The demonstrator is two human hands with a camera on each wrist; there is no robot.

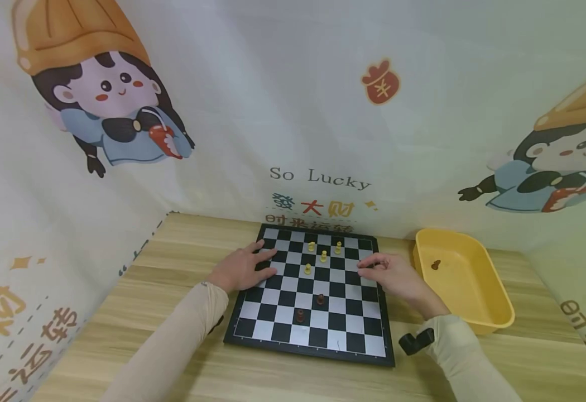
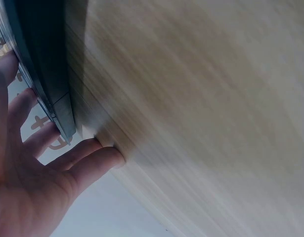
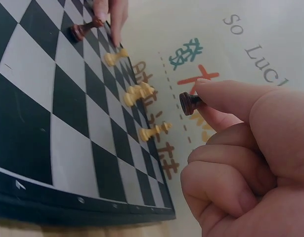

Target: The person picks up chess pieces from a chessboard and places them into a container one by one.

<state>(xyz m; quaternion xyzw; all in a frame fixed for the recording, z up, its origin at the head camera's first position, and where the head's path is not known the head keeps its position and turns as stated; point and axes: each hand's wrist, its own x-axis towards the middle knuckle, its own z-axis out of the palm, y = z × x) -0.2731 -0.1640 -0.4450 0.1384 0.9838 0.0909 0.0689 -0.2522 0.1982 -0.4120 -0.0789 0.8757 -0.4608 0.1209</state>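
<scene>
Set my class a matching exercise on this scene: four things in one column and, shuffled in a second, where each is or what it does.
1. Right grip
2. Left grip
3. Yellow tub
4. Yellow chess pieces

A. Standing on the chessboard's far half
B. On the table, right of the chessboard
C. Pinching a brown chess piece
D. At the chessboard's left edge

Pairs: 1-C; 2-D; 3-B; 4-A
</scene>
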